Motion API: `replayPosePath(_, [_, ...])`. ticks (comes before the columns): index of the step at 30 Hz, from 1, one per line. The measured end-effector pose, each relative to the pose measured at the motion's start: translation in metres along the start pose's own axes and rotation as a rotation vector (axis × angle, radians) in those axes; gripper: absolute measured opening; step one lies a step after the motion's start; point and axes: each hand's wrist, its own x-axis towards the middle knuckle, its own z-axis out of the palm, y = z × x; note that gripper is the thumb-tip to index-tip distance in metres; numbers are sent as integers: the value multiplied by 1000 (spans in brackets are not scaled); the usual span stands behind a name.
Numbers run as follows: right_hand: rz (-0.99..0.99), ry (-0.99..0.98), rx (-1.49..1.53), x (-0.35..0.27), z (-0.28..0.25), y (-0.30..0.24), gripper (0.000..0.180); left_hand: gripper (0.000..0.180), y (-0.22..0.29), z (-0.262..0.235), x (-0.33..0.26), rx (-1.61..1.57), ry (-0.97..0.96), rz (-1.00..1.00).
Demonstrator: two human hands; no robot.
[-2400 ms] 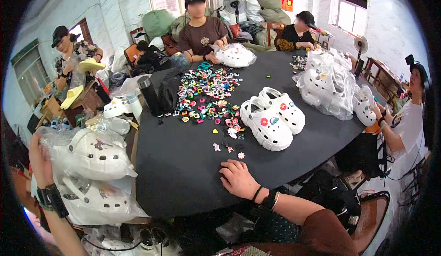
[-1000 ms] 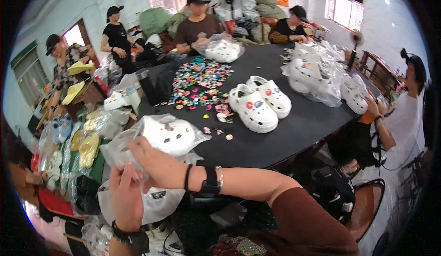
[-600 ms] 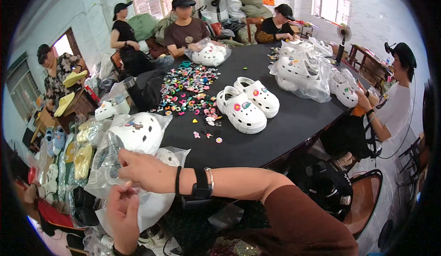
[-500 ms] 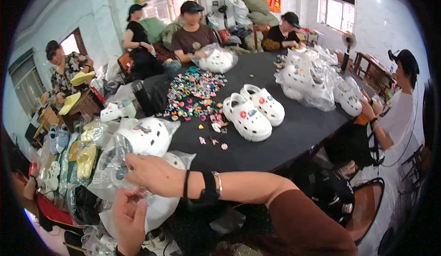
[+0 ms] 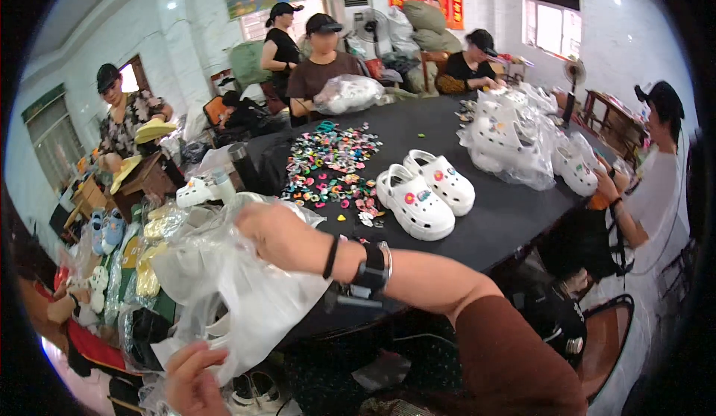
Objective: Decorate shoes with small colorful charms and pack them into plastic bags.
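Observation:
A translucent plastic bag (image 5: 265,308) stretches between my hands at the near left, with a white clog partly showing through it. My right hand (image 5: 276,237) is closed on the bag's upper edge, its fingertips blurred. Lower down, my left hand (image 5: 195,375) has its fingers bent together at the bag's lower corner. On the black table (image 5: 339,255), right of the bag, sits a pair of white clogs (image 5: 418,203) decorated with colourful charms. A heap of small multicoloured shoe charms (image 5: 328,162) spreads to the left of that pair.
Bagged white clogs (image 5: 507,136) are piled at the far right. Yellow slippers (image 5: 149,270) and blue clogs (image 5: 108,229) lie at the left. Several people sit or stand around the table. A chair (image 5: 608,341) stands at lower right.
My right hand has moved up and right, drawing the plastic bag taller and wider. My left hand is lower and further left. The view has shifted, and the standing person at the back has moved right.

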Motion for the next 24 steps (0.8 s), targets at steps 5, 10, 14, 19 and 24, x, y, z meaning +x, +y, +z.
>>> replayPosePath(5, [260,-9,228,36,-57,7,9,21,-15,-5,-4,419,504,181])
replayPosePath(10, [422,31,-136,58,-171,33,19,21,-45,28,-1,483,354,154])
replayPosePath(14, [451,304,-117,74,-275,101,16,20,-68,65,2,495,181,16])
replayPosePath(19, [37,499,-687,77,-381,143,18,17,-96,120,3,355,45,18])
replayPosePath(24, [-286,84,-1246,15,-428,240,22,20,-135,175,-31,361,-120,-78])
